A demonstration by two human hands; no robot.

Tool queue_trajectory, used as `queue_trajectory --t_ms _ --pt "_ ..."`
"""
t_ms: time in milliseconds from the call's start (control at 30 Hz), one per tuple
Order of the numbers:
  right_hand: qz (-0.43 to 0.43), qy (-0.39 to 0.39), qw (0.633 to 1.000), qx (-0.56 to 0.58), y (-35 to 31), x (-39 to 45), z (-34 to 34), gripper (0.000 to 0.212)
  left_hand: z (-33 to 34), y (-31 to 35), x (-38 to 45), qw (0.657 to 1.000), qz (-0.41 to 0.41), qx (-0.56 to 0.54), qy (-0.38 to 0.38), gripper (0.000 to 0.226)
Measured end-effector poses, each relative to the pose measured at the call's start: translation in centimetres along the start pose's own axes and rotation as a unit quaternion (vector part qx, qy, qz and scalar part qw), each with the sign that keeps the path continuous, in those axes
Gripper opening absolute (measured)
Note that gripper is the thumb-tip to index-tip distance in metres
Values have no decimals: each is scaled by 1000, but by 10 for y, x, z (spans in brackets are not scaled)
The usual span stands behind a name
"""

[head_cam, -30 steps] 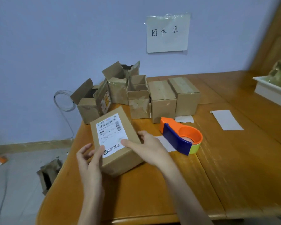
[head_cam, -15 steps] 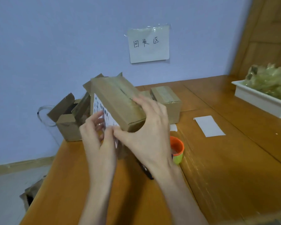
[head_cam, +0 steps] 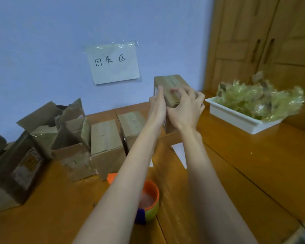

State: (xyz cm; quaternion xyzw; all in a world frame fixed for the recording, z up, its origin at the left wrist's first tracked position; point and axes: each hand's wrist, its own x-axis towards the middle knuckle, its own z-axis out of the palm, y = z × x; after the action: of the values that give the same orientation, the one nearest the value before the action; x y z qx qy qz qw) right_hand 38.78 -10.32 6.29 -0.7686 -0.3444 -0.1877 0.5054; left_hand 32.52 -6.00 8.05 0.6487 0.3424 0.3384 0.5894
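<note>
Both our hands hold the taped brown cardboard box (head_cam: 173, 83) at one o'clock, left hand (head_cam: 158, 106) pressing straight-fingered, right hand (head_cam: 185, 111) curled round it.

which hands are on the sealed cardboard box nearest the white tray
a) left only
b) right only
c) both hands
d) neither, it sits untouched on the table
c: the cardboard box is held between the two hands, with the left hand against its left side and the right hand curling its fingers over the front, beside the white tray.
</note>
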Motion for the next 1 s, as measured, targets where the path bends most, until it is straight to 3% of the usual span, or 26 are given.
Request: queue_trajectory --t_ms 67,133,233,300,400,533,800,1000 --pt "16 -39 999 -12 15 3 20 38 1 -11 27 999 -20 33 -12 76" --pt "16 -75 997 -24 26 4 36 38 0 -18 48 989 -19 149 3 78" --pt "10 -121 992 -27 39 1 57 40 -5 -27 69 926 -7 374 57 81" --pt "10 -136 990 -24 44 -5 70 42 -7 -35 77 896 11 439 62 65" --pt "18 -146 988 -51 49 -12 83 44 -8 -47 85 874 26 484 35 43" --pt "17 -160 984 -77 57 -24 95 41 -20 -63 101 857 6 515 29 51" --pt "-12 -179 976 -122 62 -27 98 54 -28 -78 106 876 8 482 21 47" --pt "-27 -246 952 -180 56 -23 87 65 -20 -75 80 860 -25 509 -5 55"
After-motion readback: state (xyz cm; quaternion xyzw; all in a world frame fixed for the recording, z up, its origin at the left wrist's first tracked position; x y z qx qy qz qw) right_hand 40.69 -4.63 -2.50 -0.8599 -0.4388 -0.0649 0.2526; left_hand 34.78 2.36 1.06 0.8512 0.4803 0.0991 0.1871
